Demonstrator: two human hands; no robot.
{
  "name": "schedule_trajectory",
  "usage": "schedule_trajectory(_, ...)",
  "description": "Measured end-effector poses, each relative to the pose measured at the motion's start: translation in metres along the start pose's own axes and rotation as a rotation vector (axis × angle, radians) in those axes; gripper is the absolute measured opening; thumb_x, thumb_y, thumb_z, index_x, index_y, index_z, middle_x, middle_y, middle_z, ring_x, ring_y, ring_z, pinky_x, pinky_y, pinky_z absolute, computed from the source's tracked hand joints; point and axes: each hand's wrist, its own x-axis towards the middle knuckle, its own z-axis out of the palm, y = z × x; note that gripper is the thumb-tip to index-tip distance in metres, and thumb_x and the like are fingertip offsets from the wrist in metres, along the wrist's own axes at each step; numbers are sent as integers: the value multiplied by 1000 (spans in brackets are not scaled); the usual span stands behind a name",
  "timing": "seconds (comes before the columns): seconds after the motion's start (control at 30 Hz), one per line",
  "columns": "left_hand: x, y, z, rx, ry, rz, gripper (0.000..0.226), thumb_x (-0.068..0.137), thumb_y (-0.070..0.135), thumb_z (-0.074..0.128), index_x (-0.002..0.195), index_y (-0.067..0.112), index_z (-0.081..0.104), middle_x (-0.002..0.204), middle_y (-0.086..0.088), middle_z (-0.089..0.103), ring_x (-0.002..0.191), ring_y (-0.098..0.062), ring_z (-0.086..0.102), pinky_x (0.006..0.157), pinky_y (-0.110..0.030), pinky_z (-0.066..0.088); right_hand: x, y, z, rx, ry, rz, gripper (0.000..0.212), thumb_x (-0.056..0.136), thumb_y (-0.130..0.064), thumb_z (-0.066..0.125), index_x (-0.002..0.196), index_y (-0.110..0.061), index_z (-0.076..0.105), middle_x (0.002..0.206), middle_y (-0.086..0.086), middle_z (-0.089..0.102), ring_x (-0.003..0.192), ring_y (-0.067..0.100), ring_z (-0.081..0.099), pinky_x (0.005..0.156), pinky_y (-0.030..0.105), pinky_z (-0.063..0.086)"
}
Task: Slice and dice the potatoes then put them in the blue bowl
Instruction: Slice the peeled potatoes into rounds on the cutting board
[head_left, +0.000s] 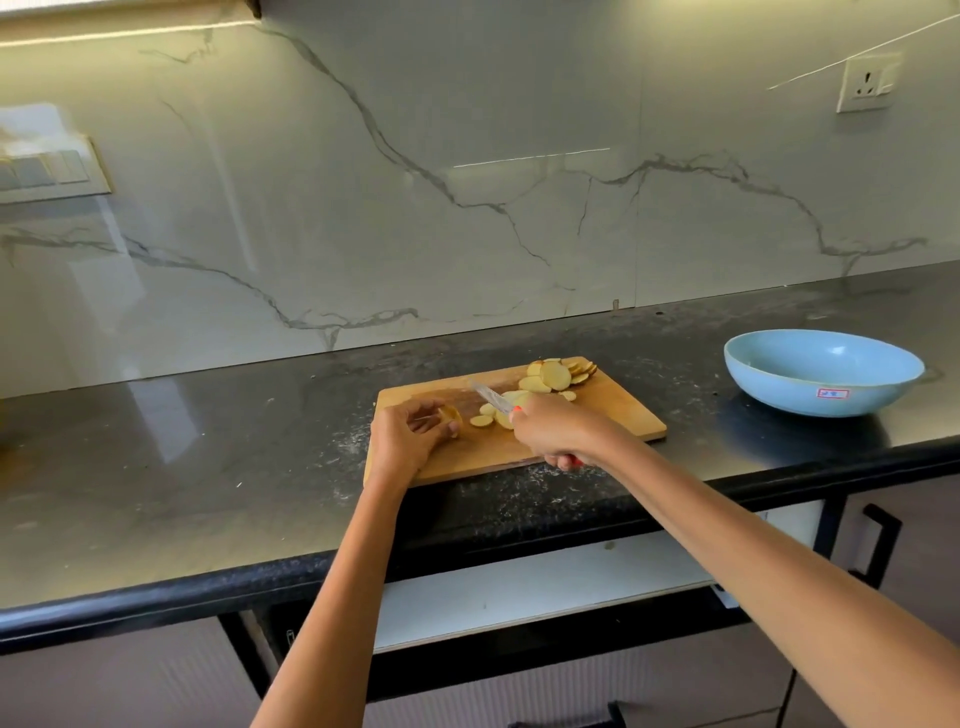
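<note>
Nearest on the dark worktop (208, 467) lies the wooden cutting board (613, 415). On its near left the left hand (410, 436) pinches the last potato end (450, 414) in a curled grip; this piece is small, firm and probably wet, so I think it slips easily and is best held by its skin side. The right hand (556, 428) grasps the knife (491, 397) by its red handle. Farther back lie thin, light potato slices (553, 375), not yet diced. The blue bowl (823, 371) stands well apart on the right and looks empty.

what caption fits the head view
Right hand knifing potato slices on a cutting board; blue bowl waits empty.
</note>
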Motion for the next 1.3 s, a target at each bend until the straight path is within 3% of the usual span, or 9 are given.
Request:
schedule_trajectory(0.17, -1, 0, 0, -17, -6, 40, 30, 73, 8, 77, 102, 11, 69, 93, 1, 68, 87, -7, 63, 72, -6, 46, 4, -12, 14, 63, -55, -16, 41, 100, -16, 28, 139, -6, 31, 75, 6, 44, 48, 8, 32, 41, 19, 25)
schedule_trajectory(0.33, -1, -1, 1, -61, -12, 30, 41, 72, 3, 77, 111, 0, 65, 102, -8, 67, 95, -17, 64, 86, -20, 50, 2, -20, 18, 31, -55, -26, 45, 100, -16, 27, 143, -7, 28, 77, 7, 45, 49, 8, 32, 42, 19, 28)
schedule_trajectory(0.43, -2, -1, 0, -63, -17, 40, 41, 72, 3, 76, 111, 1, 65, 101, -6, 67, 92, -13, 63, 77, -10, 50, 1, -21, 19, -6, -41, -16, 46, 99, -17, 27, 144, -8, 27, 79, 9, 48, 49, 9, 35, 43, 20, 29)
schedule_trajectory(0.57, -2, 0, 1, -69, -18, 27, 40, 72, 4, 77, 111, 2, 65, 102, -7, 68, 93, -13, 64, 82, -14, 48, 1, -20, 19, 1, -46, -13, 47, 99, -14, 27, 145, -7, 26, 76, 8, 47, 49, 9, 34, 43, 20, 29)
schedule_trajectory(0.87, -4, 3, 1, -48, -18, 76, 34, 75, -1, 73, 108, -2, 66, 95, -5, 64, 87, -12, 61, 70, -1, 46, 22, -40, 19, 49, -85, 0, 47, 95, -6, 29, 142, -2, 28, 63, 3, 39, 45, 8, 29, 40, 18, 24)
schedule_trajectory(1.17, 1, -3, 3, -56, -11, 65, 35, 73, 2, 76, 107, 0, 67, 97, -3, 66, 91, -12, 63, 76, -6, 48, 11, -29, 19, 84, -118, -26, 41, 96, -4, 26, 136, 2, 33, 65, 4, 36, 46, 7, 26, 35, 16, 22)
schedule_trajectory(1.3, 0, -3, 1, -36, 3, 63, 33, 72, 5, 78, 103, 3, 68, 95, -4, 68, 90, -12, 65, 86, -22, 51, 17, -35, 19, 114, -155, -7, 42, 95, -4, 26, 136, 1, 30, 66, 3, 35, 49, 7, 26, 37, 15, 21)
